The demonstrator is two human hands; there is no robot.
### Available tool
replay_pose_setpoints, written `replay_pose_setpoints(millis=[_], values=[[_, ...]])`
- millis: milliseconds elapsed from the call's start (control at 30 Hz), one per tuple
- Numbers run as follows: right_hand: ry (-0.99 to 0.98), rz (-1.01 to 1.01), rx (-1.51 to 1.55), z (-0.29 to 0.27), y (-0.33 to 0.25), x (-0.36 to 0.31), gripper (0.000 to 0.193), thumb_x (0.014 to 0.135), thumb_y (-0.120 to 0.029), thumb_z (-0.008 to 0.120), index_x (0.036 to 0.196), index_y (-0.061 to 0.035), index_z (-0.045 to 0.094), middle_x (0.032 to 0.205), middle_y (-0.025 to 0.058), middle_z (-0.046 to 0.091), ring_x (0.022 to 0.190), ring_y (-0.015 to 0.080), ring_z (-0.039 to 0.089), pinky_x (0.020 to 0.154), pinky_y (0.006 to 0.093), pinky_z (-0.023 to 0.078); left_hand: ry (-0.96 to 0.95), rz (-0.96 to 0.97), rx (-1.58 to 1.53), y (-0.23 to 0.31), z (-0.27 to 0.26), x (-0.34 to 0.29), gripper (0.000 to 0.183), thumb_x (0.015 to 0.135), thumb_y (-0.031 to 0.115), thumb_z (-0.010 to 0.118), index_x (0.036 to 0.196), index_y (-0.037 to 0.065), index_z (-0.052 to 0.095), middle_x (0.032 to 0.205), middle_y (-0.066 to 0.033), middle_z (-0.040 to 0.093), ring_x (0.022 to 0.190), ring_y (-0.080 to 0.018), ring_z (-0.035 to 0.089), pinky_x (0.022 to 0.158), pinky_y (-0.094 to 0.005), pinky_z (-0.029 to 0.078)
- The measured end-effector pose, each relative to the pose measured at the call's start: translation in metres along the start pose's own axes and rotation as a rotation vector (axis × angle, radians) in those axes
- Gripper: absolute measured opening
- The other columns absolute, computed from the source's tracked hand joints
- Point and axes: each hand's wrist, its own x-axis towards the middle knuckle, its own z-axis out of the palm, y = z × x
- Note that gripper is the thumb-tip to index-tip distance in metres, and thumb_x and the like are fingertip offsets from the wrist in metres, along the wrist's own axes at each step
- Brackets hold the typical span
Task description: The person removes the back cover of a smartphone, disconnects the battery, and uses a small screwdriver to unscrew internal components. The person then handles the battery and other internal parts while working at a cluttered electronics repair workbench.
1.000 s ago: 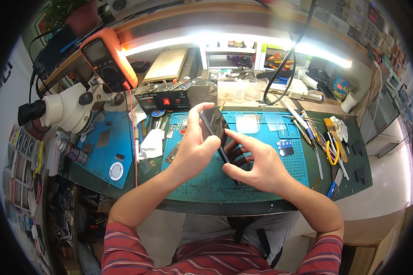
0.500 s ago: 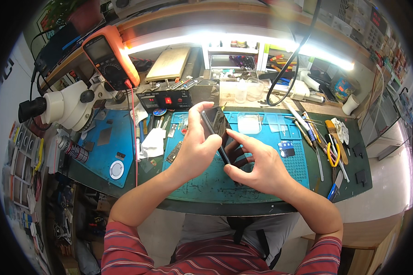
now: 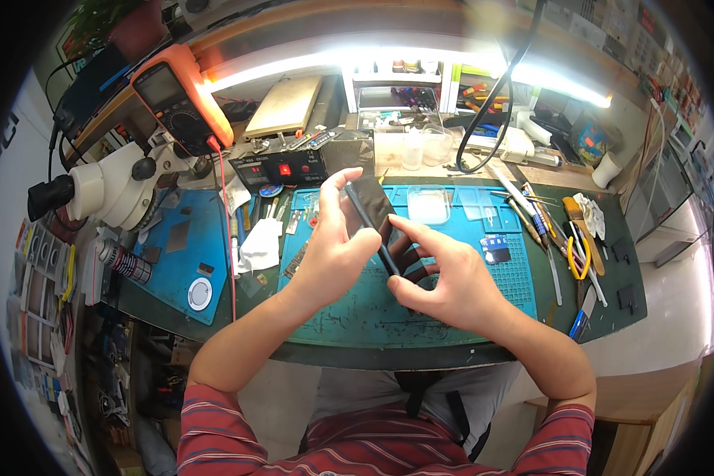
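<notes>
A dark smartphone is held tilted above the blue work mat, one long edge turned up toward me. My left hand grips its left side, with the thumb on the near edge and the index finger at the far top corner. On the right side, my right hand pinches the lower half between thumb and fingers. The dark glossy face reflects those fingers. The left hand's other fingers are hidden behind the phone.
An orange multimeter, a black power unit and a white microscope stand at the back left. A crumpled white tissue lies left of the mat. Right of it are yellow-handled pliers, a brush and several thin tools.
Both hands still hold the phone in almost the same place. The phone has turned slightly, and the whole view has shifted a little.
</notes>
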Motion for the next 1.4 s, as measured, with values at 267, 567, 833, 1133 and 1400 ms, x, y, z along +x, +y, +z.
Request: replay_pose_setpoints(millis=[267,567,833,1133,1400], values=[[-0.029,0.044,0.2,-0.001,0.002,0.002,0.07,0.089,-0.024,0.077,0.151,-0.0019,0.052,0.11,0.0121,0.075,0.094,0.0206,0.073,0.083,0.0341,0.061,-0.035,-0.065,-0.023,-0.004,-0.002,0.001,0.088,0.083,-0.005,0.054,0.162,0.01,0.018,0.14,-0.0169,0.053,0.129,-0.0238,0.055,0.11,-0.0393,0.045],[-0.071,0.112,0.326,-0.002,0.002,0.002,0.071,0.092,-0.025,0.075,0.155,-0.0048,0.048,0.112,0.0111,0.075,0.095,0.017,0.072,0.081,0.0319,0.06,-0.078,-0.064,-0.013,-0.002,-0.005,0.0,0.092,0.089,-0.001,0.059,0.166,0.011,0.011,0.152,-0.0216,0.045,0.139,-0.0291,0.049,0.112,-0.0418,0.044],[-0.223,0.418,1.007,-0.035,0.01,0.011,0.06,0.105,-0.043,0.053,0.151,-0.0041,0.047,0.118,0.014,0.072,0.1,0.0261,0.076,0.08,0.0398,0.064,-0.206,0.604,0.828,0.008,-0.001,-0.007,0.093,0.089,0.04,0.082,0.161,0.007,0.033,0.165,-0.0259,0.031,0.155,-0.0442,0.029,0.125,-0.0556,0.028],[-0.17,0.522,0.796,-0.029,-0.023,-0.001,0.067,0.107,-0.065,0.034,0.146,-0.0121,0.05,0.117,0.0123,0.071,0.092,0.0256,0.076,0.083,0.044,0.064,-0.429,0.948,0.998,0.02,0.018,-0.011,0.082,0.072,0.011,0.086,0.147,0.014,0.053,0.146,-0.0135,0.053,0.138,-0.0399,0.052,0.115,-0.0567,0.045],[-0.129,0.294,-0.144,-0.068,-0.001,0.019,0.057,0.104,-0.057,0.056,0.128,-0.006,0.065,0.095,0.0117,0.077,0.083,0.025,0.076,0.074,0.0355,0.06,-0.153,0.655,0.561,0.02,0.005,-0.013,0.068,0.074,0.005,0.086,0.131,0.01,0.048,0.141,-0.0152,0.045,0.132,-0.0297,0.054,0.106,-0.0456,0.053]])
